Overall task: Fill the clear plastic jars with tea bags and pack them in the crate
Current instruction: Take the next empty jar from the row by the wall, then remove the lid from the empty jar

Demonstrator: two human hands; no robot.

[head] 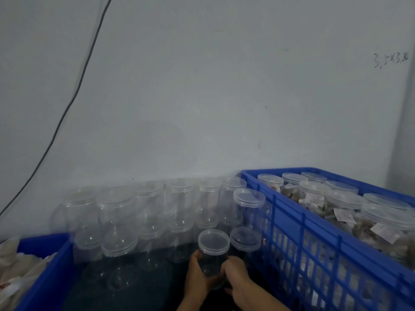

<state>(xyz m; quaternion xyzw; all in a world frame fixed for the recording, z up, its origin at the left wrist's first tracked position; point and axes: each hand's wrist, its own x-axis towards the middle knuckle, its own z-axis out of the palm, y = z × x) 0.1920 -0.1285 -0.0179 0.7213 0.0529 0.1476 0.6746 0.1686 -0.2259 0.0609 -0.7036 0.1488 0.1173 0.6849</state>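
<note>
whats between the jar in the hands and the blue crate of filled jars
In the head view, an empty lidded jar stands between the held jar and the blue crate, with a second jar stacked on it.

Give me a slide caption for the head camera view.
Both hands, left hand and right hand, grip a lidded empty clear plastic jar beside the blue plastic crate.

A clear plastic jar point(213, 254) with its lid on stands upright and empty between the left grip point(197, 277) and the right grip point(238, 279), both curled around its lower body. Beyond and left of the grips, stacked empty jars point(139, 218) line the wall. Just right of the right grip, the blue crate point(298, 223) holds lidded jars filled with tea bags point(314, 198).
</note>
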